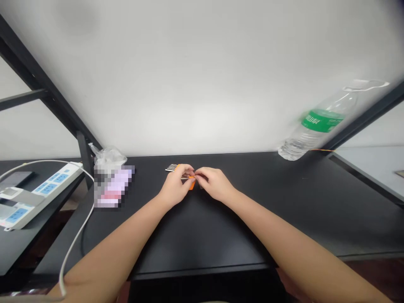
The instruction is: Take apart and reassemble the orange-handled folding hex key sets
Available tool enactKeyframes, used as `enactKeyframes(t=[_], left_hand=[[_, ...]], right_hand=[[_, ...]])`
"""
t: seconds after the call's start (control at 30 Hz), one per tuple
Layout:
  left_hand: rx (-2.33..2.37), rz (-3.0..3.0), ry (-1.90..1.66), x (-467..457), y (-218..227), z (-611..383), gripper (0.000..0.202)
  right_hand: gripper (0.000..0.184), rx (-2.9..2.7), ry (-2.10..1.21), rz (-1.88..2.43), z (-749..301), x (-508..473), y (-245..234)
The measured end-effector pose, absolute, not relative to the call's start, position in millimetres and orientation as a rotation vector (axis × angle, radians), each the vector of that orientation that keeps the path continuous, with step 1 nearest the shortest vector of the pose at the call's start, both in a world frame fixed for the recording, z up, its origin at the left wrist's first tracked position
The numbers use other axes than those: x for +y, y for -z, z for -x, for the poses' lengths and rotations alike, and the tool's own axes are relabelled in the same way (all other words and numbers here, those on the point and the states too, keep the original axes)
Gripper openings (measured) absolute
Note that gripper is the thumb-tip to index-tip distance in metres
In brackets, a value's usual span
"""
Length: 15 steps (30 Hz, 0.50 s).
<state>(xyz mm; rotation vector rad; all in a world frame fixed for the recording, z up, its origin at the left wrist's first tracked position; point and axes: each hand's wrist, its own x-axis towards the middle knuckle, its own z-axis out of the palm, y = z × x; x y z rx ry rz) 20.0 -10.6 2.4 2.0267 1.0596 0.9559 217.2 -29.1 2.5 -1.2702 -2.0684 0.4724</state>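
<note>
Both of my hands meet over the black table (202, 248), their fingertips almost touching. My left hand (176, 186) is closed in a pinch around a small flat orange piece (191, 185), whose kind I cannot make out. The fingertips of my right hand (215, 182) are pressed together at the right edge of that piece. A thin pale strip shows between the left thumb and fingers. Just behind the left hand lies a black-and-white striped item (171, 167), partly hidden by the fingers.
On the left are a crumpled clear plastic bag (110, 159), a pixelated pinkish item (116, 187) and a white power strip (47, 189) with a trailing cable (74, 248). A large clear bottle with a green label (322, 120) stands at the back right, near the black frame.
</note>
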Motion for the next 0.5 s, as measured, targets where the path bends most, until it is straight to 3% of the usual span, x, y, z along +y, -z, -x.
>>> enactKeyframes(t=[0.1,0.3,0.5], left_hand=[[1.149,-1.960,-0.953,-7,-4,-18,0.010],[1.297,-1.885,-0.952,7,6,-7,0.014],[1.319,-2.053,-0.769,10,13,-4,0.016]], right_hand=[[0.015,-2.091,-0.430,1.339,-222,-25,1],[0.012,-2.069,-0.140,1.630,-259,-6,6],[0.011,-2.001,-0.225,1.915,-280,0,13]])
